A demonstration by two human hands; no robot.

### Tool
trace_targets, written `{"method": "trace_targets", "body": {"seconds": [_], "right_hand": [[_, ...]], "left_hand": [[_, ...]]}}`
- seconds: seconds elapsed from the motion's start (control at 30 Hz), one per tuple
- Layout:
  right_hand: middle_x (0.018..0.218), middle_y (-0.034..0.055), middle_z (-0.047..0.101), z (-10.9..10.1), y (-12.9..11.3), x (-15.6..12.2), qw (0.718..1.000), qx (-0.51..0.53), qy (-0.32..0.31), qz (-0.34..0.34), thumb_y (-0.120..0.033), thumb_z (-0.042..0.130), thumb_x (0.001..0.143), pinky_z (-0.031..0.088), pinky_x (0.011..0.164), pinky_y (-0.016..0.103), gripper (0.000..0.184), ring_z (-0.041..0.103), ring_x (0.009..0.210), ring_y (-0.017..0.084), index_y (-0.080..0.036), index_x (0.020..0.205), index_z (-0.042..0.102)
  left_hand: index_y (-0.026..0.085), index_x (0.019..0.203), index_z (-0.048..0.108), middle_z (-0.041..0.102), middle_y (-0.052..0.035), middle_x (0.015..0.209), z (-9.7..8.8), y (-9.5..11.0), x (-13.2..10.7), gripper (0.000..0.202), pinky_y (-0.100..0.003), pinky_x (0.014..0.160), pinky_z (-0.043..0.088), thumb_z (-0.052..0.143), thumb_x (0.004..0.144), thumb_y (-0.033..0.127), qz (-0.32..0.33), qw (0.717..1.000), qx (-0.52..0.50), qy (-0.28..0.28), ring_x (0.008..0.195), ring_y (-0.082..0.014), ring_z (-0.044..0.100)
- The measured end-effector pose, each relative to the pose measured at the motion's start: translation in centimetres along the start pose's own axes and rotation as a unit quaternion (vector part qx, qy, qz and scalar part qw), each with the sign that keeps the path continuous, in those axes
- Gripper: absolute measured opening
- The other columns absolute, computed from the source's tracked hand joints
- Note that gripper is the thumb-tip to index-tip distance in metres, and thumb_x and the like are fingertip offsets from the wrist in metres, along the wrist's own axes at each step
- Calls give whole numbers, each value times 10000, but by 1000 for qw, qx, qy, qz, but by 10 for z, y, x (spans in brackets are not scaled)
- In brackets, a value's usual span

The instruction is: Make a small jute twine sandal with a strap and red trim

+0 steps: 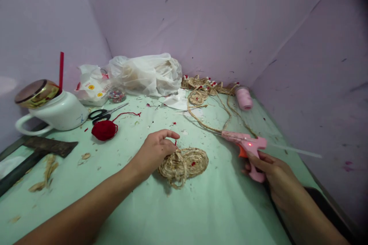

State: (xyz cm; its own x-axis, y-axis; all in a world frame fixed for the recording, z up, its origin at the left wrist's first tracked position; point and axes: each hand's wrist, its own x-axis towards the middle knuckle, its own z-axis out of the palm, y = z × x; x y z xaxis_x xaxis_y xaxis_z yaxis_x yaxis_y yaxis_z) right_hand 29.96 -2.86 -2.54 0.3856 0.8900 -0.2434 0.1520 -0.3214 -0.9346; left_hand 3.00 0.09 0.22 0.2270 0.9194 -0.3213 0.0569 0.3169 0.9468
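Note:
My left hand [156, 149] rests on the left edge of a coiled jute-rope piece [185, 162] lying on the green table, fingers curled, pinching a short bit of red thread above the coil. My right hand [271, 174] is wrapped round the handle of a pink glue gun [247, 147] with a small red light on; its nozzle points left toward the jute, and a clear glue stick juts out of its back to the right. The gun lies low over the table, apart from the coil.
A ball of red yarn [104, 129] and black scissors [105, 114] lie left of centre. A white jug with a gold lid [54, 109] and a hatchet [37, 153] sit at far left. Plastic bags [146, 73], loose jute cord [201, 92] and a pink thread spool [244, 98] line the back.

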Motion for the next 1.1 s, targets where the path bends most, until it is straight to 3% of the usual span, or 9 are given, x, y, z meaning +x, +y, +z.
{"method": "trace_targets", "body": {"seconds": [0.07, 0.2, 0.33, 0.4, 0.53, 0.67, 0.83, 1.0, 1.1], "right_hand": [[442, 0, 552, -4, -6, 3, 989, -143, 20, -20, -430, 619, 673, 424, 401, 273, 254, 544, 422, 172, -202, 563, 594], [493, 50, 627, -7, -20, -11, 874, -466, 75, -117, -546, 575, 678, 289, 319, 273, 333, 536, 373, 215, -238, 687, 700], [883, 78, 699, 19, -23, -20, 931, -288, -21, -221, -469, 546, 751, 504, 664, 340, 327, 647, 765, 233, -205, 901, 667], [905, 84, 682, 37, -19, -16, 945, -241, -82, -206, -417, 555, 763, 515, 637, 317, 294, 634, 738, 204, -182, 916, 644], [898, 84, 661, 58, -14, -10, 938, -250, -102, -216, -380, 546, 786, 508, 601, 309, 235, 616, 711, 194, -188, 893, 629], [938, 90, 643, 60, -16, -16, 891, -250, -151, -349, -321, 582, 772, 515, 703, 315, 217, 610, 860, 215, -203, 953, 605], [873, 63, 660, 59, -12, -21, 835, -288, -207, -421, -324, 670, 685, 546, 602, 253, 289, 646, 768, 197, -217, 944, 600], [904, 68, 668, 64, 3, -20, 871, -315, -151, -346, -308, 578, 765, 565, 641, 267, 208, 658, 808, 202, -229, 957, 584], [873, 60, 686, 65, 12, -20, 886, -317, -137, -311, -329, 582, 759, 573, 617, 271, 231, 671, 751, 203, -236, 970, 578]], "left_hand": [[129, 924, 530, 524, 32, 560, -1, -2, 2, 280, -205, 447, 314, 551, 654, 203, -13, 1000, 25, -9, 462, -90, 454], [133, 873, 546, 466, 53, 508, -3, -6, 5, 199, -208, 449, 300, 530, 694, 218, -12, 992, 124, -19, 448, -90, 418], [157, 818, 580, 597, -22, 692, -6, -4, 5, 146, -259, 589, 402, 524, 731, 259, 45, 972, 229, 25, 644, -159, 543], [172, 820, 592, 624, -44, 792, -7, -2, 4, 155, -289, 677, 423, 508, 757, 285, 72, 956, 279, 49, 741, -187, 562], [195, 851, 585, 614, -69, 926, -3, 5, -6, 137, -320, 788, 424, 488, 760, 227, 156, 914, 365, 85, 885, -218, 550], [247, 735, 617, 638, -47, 823, -3, 14, -21, 240, -319, 722, 448, 480, 602, 100, 244, 869, 431, -8, 801, -226, 569], [271, 902, 615, 645, -38, 958, -20, 10, -22, 369, -287, 691, 469, 503, 581, 127, 192, 879, 436, 24, 840, -230, 588], [251, 954, 587, 662, -23, 758, -20, -3, -11, 257, -271, 566, 464, 552, 706, 306, -35, 929, 361, 72, 647, -207, 607], [250, 1003, 584, 670, -13, 726, -13, -4, -8, 326, -278, 580, 469, 576, 677, 275, -94, 950, 292, 66, 645, -214, 617]]}}
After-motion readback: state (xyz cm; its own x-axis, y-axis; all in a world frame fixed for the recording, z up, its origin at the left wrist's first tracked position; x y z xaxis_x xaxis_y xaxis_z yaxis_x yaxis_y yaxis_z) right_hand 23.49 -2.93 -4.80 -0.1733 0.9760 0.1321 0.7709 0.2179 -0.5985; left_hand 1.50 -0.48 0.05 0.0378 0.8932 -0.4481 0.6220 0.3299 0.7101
